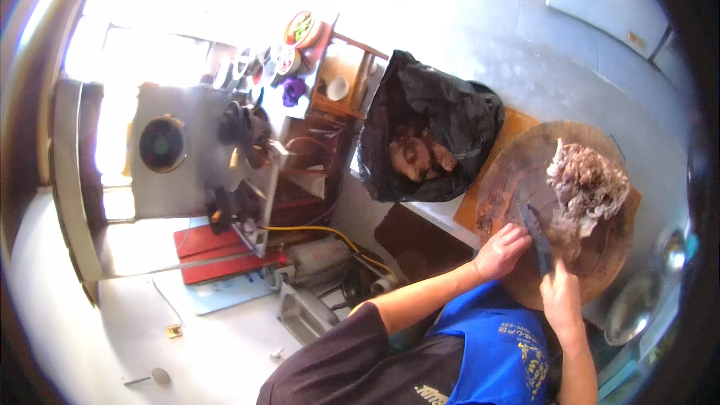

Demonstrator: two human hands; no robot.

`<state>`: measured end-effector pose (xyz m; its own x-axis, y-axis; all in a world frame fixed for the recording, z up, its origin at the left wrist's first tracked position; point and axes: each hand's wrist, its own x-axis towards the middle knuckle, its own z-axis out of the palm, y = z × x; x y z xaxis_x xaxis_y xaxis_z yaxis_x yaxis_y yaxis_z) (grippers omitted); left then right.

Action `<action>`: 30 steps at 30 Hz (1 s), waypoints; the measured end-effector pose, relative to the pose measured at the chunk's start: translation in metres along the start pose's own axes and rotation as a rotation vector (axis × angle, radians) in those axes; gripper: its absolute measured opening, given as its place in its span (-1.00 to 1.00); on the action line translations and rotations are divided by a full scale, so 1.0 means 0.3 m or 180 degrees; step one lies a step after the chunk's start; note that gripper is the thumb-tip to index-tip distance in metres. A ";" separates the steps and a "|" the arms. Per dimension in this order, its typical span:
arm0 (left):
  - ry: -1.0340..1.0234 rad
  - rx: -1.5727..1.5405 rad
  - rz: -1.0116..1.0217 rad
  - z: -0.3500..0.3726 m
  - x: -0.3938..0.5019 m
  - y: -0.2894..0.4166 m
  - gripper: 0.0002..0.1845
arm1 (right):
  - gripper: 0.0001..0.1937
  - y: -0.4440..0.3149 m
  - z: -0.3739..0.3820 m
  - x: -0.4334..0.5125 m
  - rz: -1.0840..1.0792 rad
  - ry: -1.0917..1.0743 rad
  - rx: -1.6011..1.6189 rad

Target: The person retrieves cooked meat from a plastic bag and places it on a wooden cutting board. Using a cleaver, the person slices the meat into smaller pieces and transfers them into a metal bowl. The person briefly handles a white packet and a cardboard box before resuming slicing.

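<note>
My right hand [562, 295] grips the handle of a dark-bladed kitchen knife [537, 239]. The blade lies over a round wooden chopping block [506, 180]. Beside the blade, on the near left part of the block, is my left hand [503, 248] with its fingers bent together. Whether anything sits under those fingers is hidden. A heap of chopped meat [590, 183], brown with pale fatty parts, rests on the far right side of the block, apart from both hands. To the left, a black plastic bag [433, 107] gapes wide, showing several chunks of meat [419, 157] inside.
An orange-brown board [517, 118] lies beneath the block. Metal bowls [633, 309] stand at the right. Further left are a shelf unit with a white cup [337, 88], a gas cylinder [320, 256] with a yellow hose [332, 232], and a bowl of green vegetables [302, 28].
</note>
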<state>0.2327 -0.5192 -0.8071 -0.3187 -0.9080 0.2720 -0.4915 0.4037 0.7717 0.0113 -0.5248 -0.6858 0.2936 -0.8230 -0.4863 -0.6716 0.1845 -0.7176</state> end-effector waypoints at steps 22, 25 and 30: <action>0.0189 0.0314 -0.0085 0.042 -0.015 0.005 -0.71 | -0.81 0.111 0.181 0.044 -0.0569 0.1139 -0.0185; 0.0285 0.0298 -0.0221 0.001 0.035 0.089 -0.74 | -0.83 0.117 0.123 -0.070 -0.0431 0.1597 0.0352; 0.0456 0.0383 -0.0464 0.034 0.191 0.106 -0.62 | -0.74 0.248 0.107 -0.170 0.0369 0.2158 0.0933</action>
<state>0.1905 -0.5573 -0.7727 -0.1232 -0.9608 0.2482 -0.6196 0.2698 0.7371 -0.0318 -0.4520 -0.7304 -0.3155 -0.9228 -0.2210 -0.4361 0.3479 -0.8300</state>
